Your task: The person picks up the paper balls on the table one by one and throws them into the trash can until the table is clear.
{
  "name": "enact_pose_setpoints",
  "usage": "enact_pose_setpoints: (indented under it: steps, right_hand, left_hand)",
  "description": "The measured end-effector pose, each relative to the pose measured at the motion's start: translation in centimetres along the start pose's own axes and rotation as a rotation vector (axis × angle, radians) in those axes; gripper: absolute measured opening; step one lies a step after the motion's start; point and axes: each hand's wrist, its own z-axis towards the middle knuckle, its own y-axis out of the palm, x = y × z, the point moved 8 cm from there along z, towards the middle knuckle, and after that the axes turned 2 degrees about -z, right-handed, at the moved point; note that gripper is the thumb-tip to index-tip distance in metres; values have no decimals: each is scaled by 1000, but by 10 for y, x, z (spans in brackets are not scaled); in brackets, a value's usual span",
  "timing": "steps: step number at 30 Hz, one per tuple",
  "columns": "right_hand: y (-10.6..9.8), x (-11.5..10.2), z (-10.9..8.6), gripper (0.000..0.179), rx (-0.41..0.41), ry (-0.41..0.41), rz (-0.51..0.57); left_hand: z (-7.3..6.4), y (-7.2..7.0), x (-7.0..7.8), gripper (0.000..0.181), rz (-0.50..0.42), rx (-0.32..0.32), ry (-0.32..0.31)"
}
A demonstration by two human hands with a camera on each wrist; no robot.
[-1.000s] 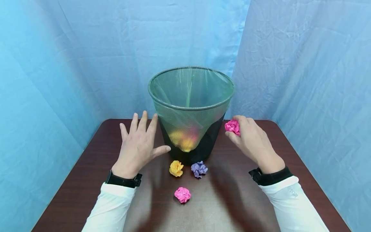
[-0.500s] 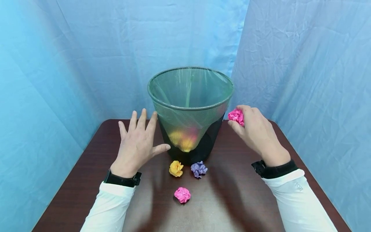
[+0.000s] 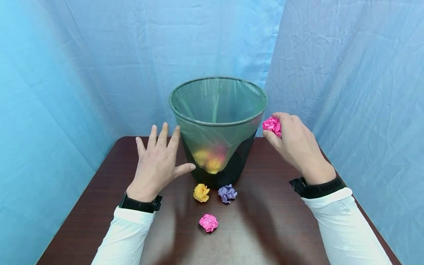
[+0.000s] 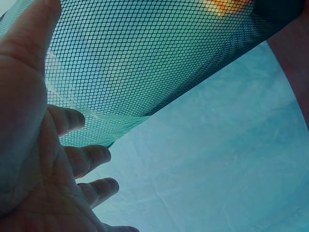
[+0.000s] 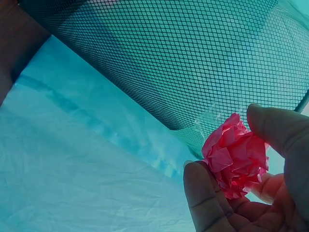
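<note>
From where I'm standing, no word, number or brand is coming through readably. One small grey mark (image 3: pixel 345 208) is showing on the person's white right sleeve (image 3: pixel 351 230), at the lower right of the head view, near the cuff edge that is meeting the black wristband (image 3: pixel 318 188). The mark is sitting at a slant on the fabric and is looking like either a short run of lettering or a logo; which of the two, I can't tell, as it is coming out too faint and blurred for making out a single character. Neither wrist view is showing any writing I can read.
</note>
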Motion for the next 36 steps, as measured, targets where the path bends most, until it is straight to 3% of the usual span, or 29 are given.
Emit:
enact_pose_setpoints:
  steps: [18,36]
  right_hand:
    - [-25,-7,10,63,42,-15,1]
    - [-46,-19,19,63,141,-48,10]
  left_hand:
    - [3,-4,2,114,-10,14,3]
    - [3,-2,3,114,-10,7,0]
